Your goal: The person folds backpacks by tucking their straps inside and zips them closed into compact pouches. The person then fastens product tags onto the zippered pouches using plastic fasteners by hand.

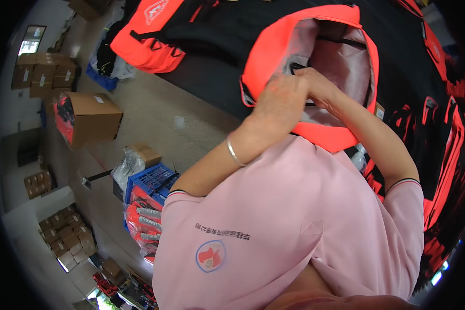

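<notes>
Orange bag (274,39) is set mouth-up at near edge of black table (212,82), seemingly for inside access | dark strip (297,66) is pinched by right hand (318,87) | left hand (281,98) is held alongside, grip cannot be told

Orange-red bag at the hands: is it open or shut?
Open. The bag gapes wide, its grey lining in plain view, with the left hand and right hand together at the opening.
</notes>
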A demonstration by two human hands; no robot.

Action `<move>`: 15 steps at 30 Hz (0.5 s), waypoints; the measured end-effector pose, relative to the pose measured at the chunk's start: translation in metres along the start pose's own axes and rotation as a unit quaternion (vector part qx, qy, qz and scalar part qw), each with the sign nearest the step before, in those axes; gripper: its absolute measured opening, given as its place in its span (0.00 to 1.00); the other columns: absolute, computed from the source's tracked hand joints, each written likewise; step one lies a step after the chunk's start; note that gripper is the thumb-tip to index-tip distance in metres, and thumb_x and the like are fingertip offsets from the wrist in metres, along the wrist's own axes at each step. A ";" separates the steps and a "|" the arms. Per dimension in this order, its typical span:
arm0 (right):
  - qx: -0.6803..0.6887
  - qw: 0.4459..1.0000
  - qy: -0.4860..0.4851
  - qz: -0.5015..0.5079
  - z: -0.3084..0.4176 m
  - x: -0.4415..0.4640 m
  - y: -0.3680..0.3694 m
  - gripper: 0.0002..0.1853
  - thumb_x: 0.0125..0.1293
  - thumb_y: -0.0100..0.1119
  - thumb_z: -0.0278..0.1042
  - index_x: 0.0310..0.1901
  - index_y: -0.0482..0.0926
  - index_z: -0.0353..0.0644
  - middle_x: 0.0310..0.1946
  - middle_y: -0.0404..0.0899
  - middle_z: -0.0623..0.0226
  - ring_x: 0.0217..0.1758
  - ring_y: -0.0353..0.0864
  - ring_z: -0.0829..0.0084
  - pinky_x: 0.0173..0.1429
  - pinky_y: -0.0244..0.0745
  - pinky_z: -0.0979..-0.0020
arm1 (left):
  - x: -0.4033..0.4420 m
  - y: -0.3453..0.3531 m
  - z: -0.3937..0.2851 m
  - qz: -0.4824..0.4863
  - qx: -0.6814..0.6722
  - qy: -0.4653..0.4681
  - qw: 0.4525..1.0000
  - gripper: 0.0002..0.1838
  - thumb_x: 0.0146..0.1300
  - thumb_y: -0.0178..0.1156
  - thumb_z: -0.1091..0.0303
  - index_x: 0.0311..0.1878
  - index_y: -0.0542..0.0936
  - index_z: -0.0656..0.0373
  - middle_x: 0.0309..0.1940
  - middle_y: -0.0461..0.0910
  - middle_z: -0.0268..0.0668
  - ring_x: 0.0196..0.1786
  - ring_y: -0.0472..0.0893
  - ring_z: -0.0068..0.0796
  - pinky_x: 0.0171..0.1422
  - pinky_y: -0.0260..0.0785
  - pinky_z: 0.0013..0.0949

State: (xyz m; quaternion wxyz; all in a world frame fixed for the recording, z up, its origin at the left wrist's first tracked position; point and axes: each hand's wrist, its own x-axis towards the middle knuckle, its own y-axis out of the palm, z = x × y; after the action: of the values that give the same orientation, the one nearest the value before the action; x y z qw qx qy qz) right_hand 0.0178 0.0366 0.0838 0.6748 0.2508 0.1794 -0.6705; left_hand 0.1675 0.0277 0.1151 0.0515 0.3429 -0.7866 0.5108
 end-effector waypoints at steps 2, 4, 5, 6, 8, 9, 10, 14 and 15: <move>0.089 0.996 0.006 -0.012 -0.018 0.004 -0.002 0.04 0.49 0.58 0.26 0.23 0.72 0.39 0.21 0.72 0.71 0.23 0.74 0.76 0.28 0.75 0.72 | -0.014 0.004 0.008 0.018 0.076 -0.031 0.996 0.09 0.50 0.60 0.72 0.34 0.71 0.60 0.29 0.74 0.42 0.37 0.74 0.43 0.43 0.65 0.42; 0.090 0.996 -0.023 -0.010 -0.024 0.003 -0.003 0.04 0.47 0.58 0.27 0.21 0.73 0.38 0.21 0.72 0.71 0.24 0.72 0.77 0.29 0.74 0.72 | -0.020 0.004 0.014 0.034 0.109 -0.037 0.993 0.13 0.46 0.64 0.71 0.35 0.72 0.60 0.30 0.74 0.41 0.38 0.73 0.42 0.44 0.65 0.42; 0.070 0.997 -0.039 -0.002 -0.021 0.002 -0.003 0.04 0.47 0.57 0.27 0.20 0.74 0.38 0.21 0.72 0.71 0.24 0.71 0.78 0.30 0.72 0.73 | -0.021 0.004 0.016 0.035 0.117 -0.036 0.992 0.15 0.44 0.65 0.70 0.35 0.72 0.60 0.31 0.73 0.41 0.39 0.73 0.42 0.45 0.65 0.42; 0.051 0.998 -0.039 -0.007 -0.015 -0.001 -0.002 0.04 0.46 0.58 0.27 0.19 0.75 0.39 0.21 0.72 0.72 0.24 0.70 0.79 0.30 0.70 0.73 | -0.021 0.004 0.015 0.042 0.113 -0.032 0.992 0.15 0.44 0.65 0.70 0.35 0.72 0.60 0.31 0.73 0.41 0.39 0.73 0.42 0.45 0.65 0.42; 0.048 0.998 -0.036 -0.008 -0.021 0.007 -0.009 0.04 0.47 0.58 0.27 0.19 0.75 0.38 0.21 0.72 0.72 0.24 0.70 0.79 0.30 0.70 0.73 | -0.018 0.002 0.011 0.019 0.112 -0.057 0.992 0.18 0.41 0.68 0.70 0.36 0.72 0.60 0.32 0.73 0.41 0.39 0.72 0.43 0.46 0.65 0.41; 0.038 0.999 -0.034 -0.004 -0.023 0.009 -0.010 0.04 0.47 0.57 0.26 0.20 0.75 0.38 0.22 0.72 0.73 0.24 0.70 0.79 0.30 0.70 0.73 | -0.018 0.004 0.011 0.023 0.110 -0.054 0.992 0.18 0.41 0.68 0.70 0.36 0.72 0.60 0.32 0.73 0.41 0.39 0.72 0.43 0.46 0.65 0.41; 0.044 0.997 -0.057 0.003 -0.024 0.008 -0.010 0.02 0.49 0.58 0.26 0.22 0.77 0.39 0.22 0.73 0.72 0.23 0.71 0.79 0.28 0.69 0.74 | -0.017 0.005 0.011 0.031 0.119 -0.066 0.990 0.18 0.41 0.68 0.69 0.36 0.72 0.60 0.32 0.73 0.41 0.39 0.72 0.43 0.46 0.65 0.41; 0.163 0.987 0.004 -0.008 -0.016 0.004 -0.011 0.03 0.55 0.60 0.27 0.27 0.76 0.39 0.19 0.72 0.73 0.21 0.71 0.80 0.23 0.66 0.78 | -0.018 0.006 0.015 0.044 0.140 -0.076 0.986 0.19 0.41 0.68 0.69 0.36 0.72 0.60 0.32 0.73 0.42 0.40 0.72 0.42 0.45 0.65 0.41; 0.164 0.987 0.004 -0.007 -0.018 0.006 -0.013 0.03 0.55 0.60 0.27 0.27 0.76 0.39 0.19 0.72 0.73 0.21 0.71 0.80 0.23 0.66 0.78 | -0.018 0.006 0.015 0.045 0.142 -0.077 0.986 0.19 0.41 0.68 0.69 0.36 0.72 0.60 0.32 0.73 0.42 0.40 0.72 0.42 0.45 0.65 0.41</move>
State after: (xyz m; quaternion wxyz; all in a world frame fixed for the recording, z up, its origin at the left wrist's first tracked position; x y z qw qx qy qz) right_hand 0.0066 0.0426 0.0648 0.6195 0.3592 0.0717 -0.6943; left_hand 0.1814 0.0250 0.0957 -0.0809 0.3495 -0.7225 0.5909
